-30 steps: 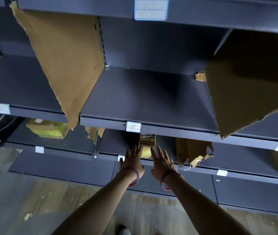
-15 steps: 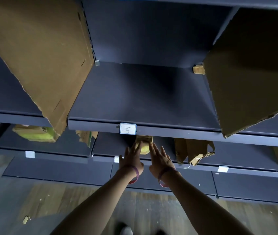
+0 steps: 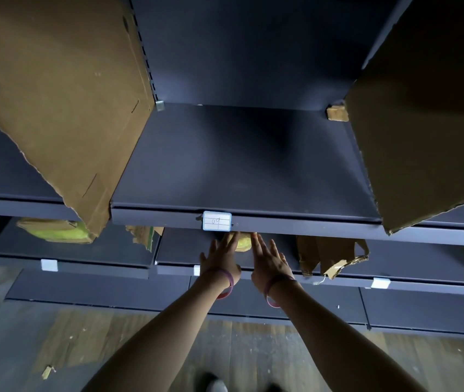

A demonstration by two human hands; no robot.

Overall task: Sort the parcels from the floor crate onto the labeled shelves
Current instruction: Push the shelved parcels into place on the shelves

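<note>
Since a second ago: both hands have reached deeper under the shelf lip, and less of the parcel (image 3: 242,241) shows.
Shelving: upper shelf (image 3: 239,165), dark matte metal, flat and smooth, over the lower shelf (image 3: 185,247).
Dividers: left cardboard divider (image 3: 55,94) and right cardboard divider (image 3: 423,123), rough brown, with torn edges.
Hands: left hand (image 3: 220,263) and right hand (image 3: 270,264), fingers straight and slightly spread, flanking the parcel; contact unclear.
Parcel: yellowish, on the lower shelf between the fingertips; mostly hidden, so its long axis cannot be told.
Label: white tag (image 3: 217,221), blue-edged, marked "09".
</note>
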